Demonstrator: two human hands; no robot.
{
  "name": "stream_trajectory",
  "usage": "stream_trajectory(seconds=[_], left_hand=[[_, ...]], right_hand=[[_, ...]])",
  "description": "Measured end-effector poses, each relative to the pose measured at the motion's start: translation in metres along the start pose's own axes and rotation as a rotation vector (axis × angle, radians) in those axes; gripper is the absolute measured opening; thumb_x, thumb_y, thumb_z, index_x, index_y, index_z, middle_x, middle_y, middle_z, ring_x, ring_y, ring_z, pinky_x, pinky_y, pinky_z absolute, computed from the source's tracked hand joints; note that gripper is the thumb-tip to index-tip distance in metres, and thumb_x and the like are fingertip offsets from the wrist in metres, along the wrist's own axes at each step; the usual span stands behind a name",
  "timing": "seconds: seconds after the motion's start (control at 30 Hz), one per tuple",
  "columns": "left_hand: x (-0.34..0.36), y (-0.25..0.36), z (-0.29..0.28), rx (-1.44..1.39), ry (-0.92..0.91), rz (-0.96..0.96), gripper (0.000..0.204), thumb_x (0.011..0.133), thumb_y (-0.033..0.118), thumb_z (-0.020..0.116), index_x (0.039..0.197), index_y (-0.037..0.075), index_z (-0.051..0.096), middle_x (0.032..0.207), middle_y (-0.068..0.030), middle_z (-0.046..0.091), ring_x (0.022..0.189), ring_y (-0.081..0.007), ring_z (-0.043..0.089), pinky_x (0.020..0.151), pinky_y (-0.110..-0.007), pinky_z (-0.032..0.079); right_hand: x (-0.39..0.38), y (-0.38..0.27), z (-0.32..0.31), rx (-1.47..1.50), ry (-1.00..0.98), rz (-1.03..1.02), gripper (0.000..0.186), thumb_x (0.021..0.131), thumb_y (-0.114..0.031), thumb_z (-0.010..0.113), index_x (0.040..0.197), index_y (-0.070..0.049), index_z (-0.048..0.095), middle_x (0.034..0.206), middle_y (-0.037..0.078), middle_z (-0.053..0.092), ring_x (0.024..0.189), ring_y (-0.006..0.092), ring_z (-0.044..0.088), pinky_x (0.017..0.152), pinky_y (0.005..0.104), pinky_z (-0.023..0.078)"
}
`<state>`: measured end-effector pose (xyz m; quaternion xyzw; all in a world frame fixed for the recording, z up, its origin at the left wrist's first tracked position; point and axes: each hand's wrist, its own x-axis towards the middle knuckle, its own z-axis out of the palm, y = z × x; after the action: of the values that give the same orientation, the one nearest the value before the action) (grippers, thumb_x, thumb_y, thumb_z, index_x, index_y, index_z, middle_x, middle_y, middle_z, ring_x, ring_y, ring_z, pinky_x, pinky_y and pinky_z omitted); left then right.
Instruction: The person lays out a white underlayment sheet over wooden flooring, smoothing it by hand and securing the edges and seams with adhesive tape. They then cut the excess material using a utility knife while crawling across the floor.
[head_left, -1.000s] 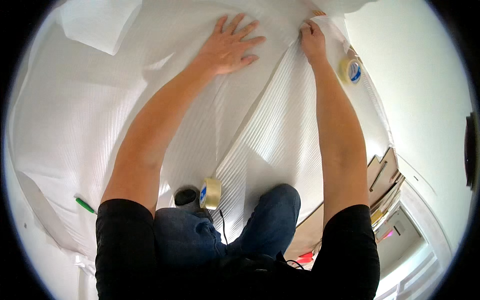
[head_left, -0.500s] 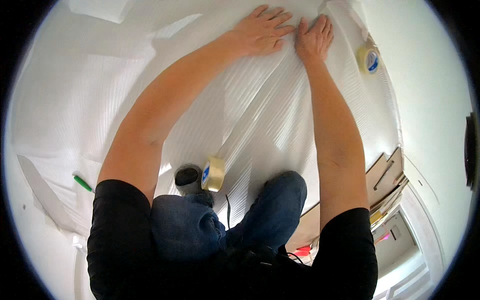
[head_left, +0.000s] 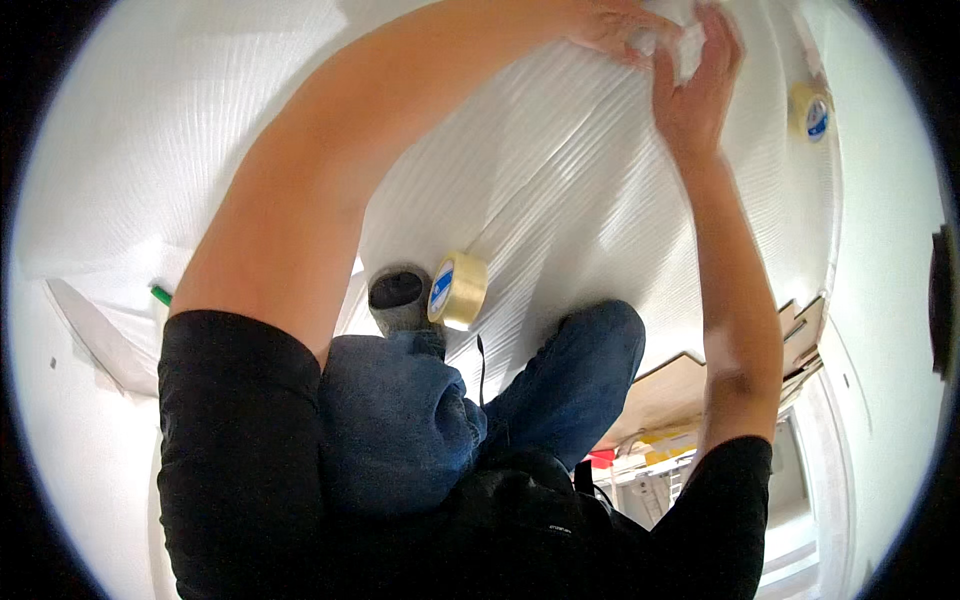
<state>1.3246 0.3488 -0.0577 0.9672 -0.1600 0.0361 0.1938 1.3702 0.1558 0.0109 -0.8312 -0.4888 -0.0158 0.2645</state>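
A ribbed white sheet, like foam underlay (head_left: 560,170), spreads under me. My left hand (head_left: 622,28) reaches over its far part, fingers smeared by motion, so its grip is unclear. Beside it, my right hand (head_left: 700,95) is raised with thumb and fingers apart. A bright, whitish patch (head_left: 690,50) shows between the two hands; whether it is lifted sheet or something separate, I cannot make out. A roll of clear tape (head_left: 462,290) stands on edge by my shoe (head_left: 398,292). Another tape roll (head_left: 810,112) lies near the right wall, beyond my right hand.
White walls (head_left: 880,280) border the sheet on the right. Brown boards (head_left: 660,392) lie near my right knee, with more pieces stacked by a doorway. At far left, a green handle (head_left: 161,294) shows beside my sleeve, near a loose sheet edge (head_left: 95,335).
Both hands have come up off the sheet, where they lay flat, and drawn close together. The whole view has shifted, so the tape rolls appear farther right and higher.
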Motion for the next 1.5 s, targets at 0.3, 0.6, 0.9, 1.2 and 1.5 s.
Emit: stream_trajectory(seconds=[0.3, 0.6, 0.9, 1.2, 1.5], left_hand=[[0.007, 0.015, -0.025, -0.029, -0.107, -0.017, 0.074, 0.088, 0.067, 0.06, 0.152, 0.032, 0.05, 0.17, -0.0153, 0.023, 0.157, -0.0432, 0.011, 0.124, -0.066, 0.004], [0.005, 0.017, -0.026, 0.035, -0.148, -0.02, 0.074, 0.092, 0.071, 0.053, 0.156, 0.034, 0.045, 0.172, -0.0111, 0.021, 0.158, -0.0401, 0.009, 0.125, -0.063, 0.005], [0.021, 0.024, -0.016, 0.048, -0.052, -0.05, 0.049, 0.103, 0.048, 0.042, 0.149, 0.036, 0.054, 0.168, -0.0085, 0.03, 0.157, -0.0369, 0.017, 0.125, -0.063, 0.01], [0.017, 0.024, -0.013, 0.081, -0.091, -0.082, 0.048, 0.105, 0.044, 0.038, 0.149, 0.031, 0.055, 0.169, -0.0068, 0.029, 0.157, -0.0351, 0.016, 0.126, -0.061, 0.009], [0.014, 0.018, -0.003, 0.123, -0.066, -0.054, 0.052, 0.104, 0.042, 0.043, 0.154, 0.029, 0.048, 0.17, -0.0059, 0.026, 0.158, -0.0341, 0.014, 0.126, -0.061, 0.009]], right_hand=[[-0.137, -0.233, 0.003, 0.257, -1.489, -0.747, 0.022, 0.087, -0.022, 0.067, 0.103, -0.011, 0.078, 0.104, 0.009, 0.076, 0.106, 0.0295, 0.07, 0.102, 0.0457, 0.049], [0.013, -0.14, -0.044, -0.195, -1.621, -0.772, 0.028, 0.078, -0.028, 0.08, 0.097, -0.008, 0.076, 0.096, 0.019, 0.076, 0.097, 0.0335, 0.074, 0.097, 0.046, 0.057], [0.106, 0.014, -0.138, -0.769, -1.005, -0.77, 0.045, 0.091, -0.032, 0.076, 0.129, -0.012, 0.061, 0.12, 0.008, 0.072, 0.115, 0.0264, 0.069, 0.119, 0.0423, 0.041], [0.071, 0.015, -0.091, -0.864, -1.032, -0.94, 0.038, 0.094, -0.026, 0.073, 0.13, -0.023, 0.059, 0.119, 0.006, 0.071, 0.106, 0.0235, 0.072, 0.096, 0.0354, 0.059], [0.063, -0.002, -0.064, -0.824, -0.98, -0.795, 0.027, 0.087, -0.015, 0.074, 0.113, -0.016, 0.071, 0.108, 0.006, 0.072, 0.097, 0.0214, 0.073, 0.086, 0.0379, 0.061]])
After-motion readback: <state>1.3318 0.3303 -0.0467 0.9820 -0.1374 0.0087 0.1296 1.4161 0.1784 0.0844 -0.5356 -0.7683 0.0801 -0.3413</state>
